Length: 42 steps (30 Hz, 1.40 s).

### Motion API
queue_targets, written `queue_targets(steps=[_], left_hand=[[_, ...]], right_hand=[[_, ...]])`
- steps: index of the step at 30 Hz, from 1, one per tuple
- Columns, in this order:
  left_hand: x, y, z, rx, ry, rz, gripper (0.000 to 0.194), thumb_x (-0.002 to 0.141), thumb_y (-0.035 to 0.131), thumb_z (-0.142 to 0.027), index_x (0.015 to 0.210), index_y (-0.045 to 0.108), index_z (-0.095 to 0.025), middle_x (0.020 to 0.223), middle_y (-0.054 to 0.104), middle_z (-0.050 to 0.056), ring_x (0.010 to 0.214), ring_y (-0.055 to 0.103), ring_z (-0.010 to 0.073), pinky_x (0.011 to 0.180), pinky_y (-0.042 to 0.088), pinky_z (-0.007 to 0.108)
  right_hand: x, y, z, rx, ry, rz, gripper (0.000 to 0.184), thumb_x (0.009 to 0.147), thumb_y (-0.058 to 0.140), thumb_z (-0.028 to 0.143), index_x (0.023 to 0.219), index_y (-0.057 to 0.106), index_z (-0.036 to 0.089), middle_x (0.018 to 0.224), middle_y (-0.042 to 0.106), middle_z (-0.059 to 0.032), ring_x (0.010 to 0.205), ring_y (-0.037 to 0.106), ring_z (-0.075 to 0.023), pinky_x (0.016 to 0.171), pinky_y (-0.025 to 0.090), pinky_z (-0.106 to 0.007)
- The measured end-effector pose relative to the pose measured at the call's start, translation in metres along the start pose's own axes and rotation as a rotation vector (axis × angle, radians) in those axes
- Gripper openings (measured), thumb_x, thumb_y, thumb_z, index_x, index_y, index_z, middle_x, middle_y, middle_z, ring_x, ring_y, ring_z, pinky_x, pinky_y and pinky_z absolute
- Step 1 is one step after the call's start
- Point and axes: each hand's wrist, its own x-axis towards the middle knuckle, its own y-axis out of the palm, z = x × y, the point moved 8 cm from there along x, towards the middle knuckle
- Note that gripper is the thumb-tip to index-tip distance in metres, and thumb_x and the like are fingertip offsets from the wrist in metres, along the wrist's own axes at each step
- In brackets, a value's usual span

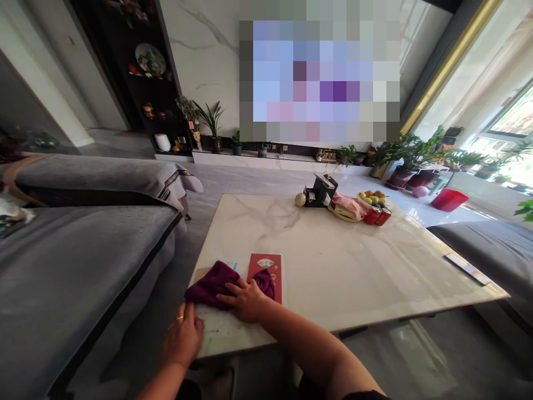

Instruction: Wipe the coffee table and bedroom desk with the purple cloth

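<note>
A dark purple cloth (216, 283) lies bunched on the near left corner of the white marble table (353, 266). My right hand (244, 300) presses flat on the cloth, fingers spread over it. My left hand (183, 336) rests on the table's near edge just below the cloth, fingers curled over the rim, a ring on one finger. A red booklet (266, 266) lies partly under the cloth and my right hand.
A grey sofa (75, 272) stands left of the table, another grey seat (495, 250) right. At the far end sit a black holder (320, 191), a fruit bowl (372, 198) and red cans (378, 215). A remote (466, 268) lies at the right edge. Potted plants line the far wall.
</note>
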Motion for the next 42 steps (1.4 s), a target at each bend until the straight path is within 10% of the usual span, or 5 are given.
queue_targets(steps=[9, 17, 25, 34, 42], left_hand=[[-0.003, 0.005, 0.001, 0.017, 0.004, 0.005, 0.048, 0.097, 0.034, -0.024, 0.13, 0.06, -0.002, 0.145, 0.052, 0.025, 0.127, 0.058, 0.0331, 0.105, 0.051, 0.043], [-0.008, 0.007, 0.004, -0.059, -0.004, 0.013, 0.051, 0.094, 0.037, -0.026, 0.138, 0.054, -0.005, 0.148, 0.048, 0.025, 0.132, 0.055, 0.0348, 0.109, 0.049, 0.046], [-0.014, 0.011, 0.012, -0.108, 0.019, -0.024, 0.051, 0.093, 0.04, -0.026, 0.142, 0.046, -0.012, 0.149, 0.051, 0.022, 0.14, 0.051, 0.0332, 0.114, 0.048, 0.051], [-0.015, 0.019, 0.014, -0.117, 0.061, -0.008, 0.054, 0.094, 0.04, -0.026, 0.146, 0.038, -0.015, 0.152, 0.045, 0.023, 0.142, 0.048, 0.0347, 0.114, 0.048, 0.054], [-0.009, 0.017, 0.011, -0.084, 0.07, -0.018, 0.052, 0.093, 0.036, -0.03, 0.141, 0.042, -0.01, 0.147, 0.046, 0.025, 0.136, 0.051, 0.0356, 0.112, 0.049, 0.051]], right_hand=[[-0.029, 0.006, 0.005, -0.072, -0.161, 0.072, 0.053, 0.103, 0.047, 0.036, 0.154, 0.038, 0.049, 0.167, 0.028, -0.0106, 0.126, 0.052, -0.0347, 0.086, 0.055, -0.052], [0.127, 0.022, -0.005, 0.025, -0.14, 0.039, 0.044, 0.104, 0.05, 0.038, 0.147, 0.052, 0.044, 0.169, 0.027, -0.0006, 0.133, 0.047, -0.0329, 0.101, 0.048, -0.051], [0.188, -0.017, -0.153, 0.088, 0.284, -0.034, 0.04, 0.101, 0.052, 0.018, 0.136, 0.065, 0.031, 0.159, 0.045, -0.0047, 0.136, 0.045, -0.0284, 0.109, 0.041, -0.044], [-0.023, -0.043, -0.395, 0.024, 1.038, -0.129, 0.045, 0.105, 0.032, 0.009, 0.137, 0.063, 0.011, 0.149, 0.045, -0.0238, 0.138, 0.039, -0.0307, 0.108, 0.032, -0.05], [-0.322, -0.048, -0.418, -0.033, 1.645, -0.113, 0.052, 0.097, 0.033, 0.011, 0.137, 0.066, 0.02, 0.147, 0.047, -0.0247, 0.136, 0.043, -0.0379, 0.1, 0.04, -0.057]])
